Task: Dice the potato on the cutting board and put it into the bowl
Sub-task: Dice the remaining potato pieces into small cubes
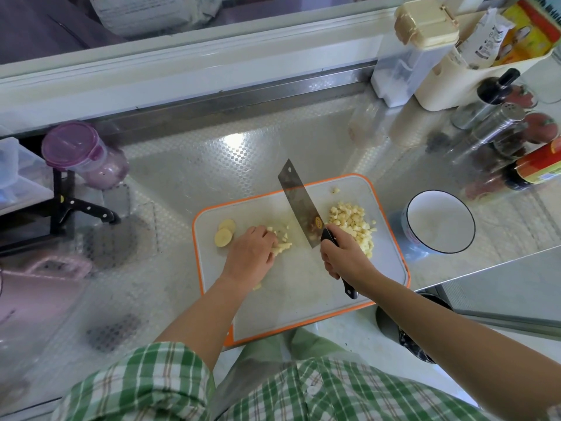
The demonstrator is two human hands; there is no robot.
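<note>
A steel counter (188,177) with a fine checkered pattern runs below a white window frame (182,68), with glass (45,28) above it. Light makes a bright glare (235,141) on the metal. Pale floor (349,332) shows below the counter's near edge.

— What is sitting on the bench (188,165)?
— A cutting board (297,287) is lying at its middle, and a bowl (425,214) is standing just beside the board's right edge.
— And farther off?
— A purple-lidded jar (79,153) is standing at the left, and metal shakers (491,126) are crowding the right rear.
</note>
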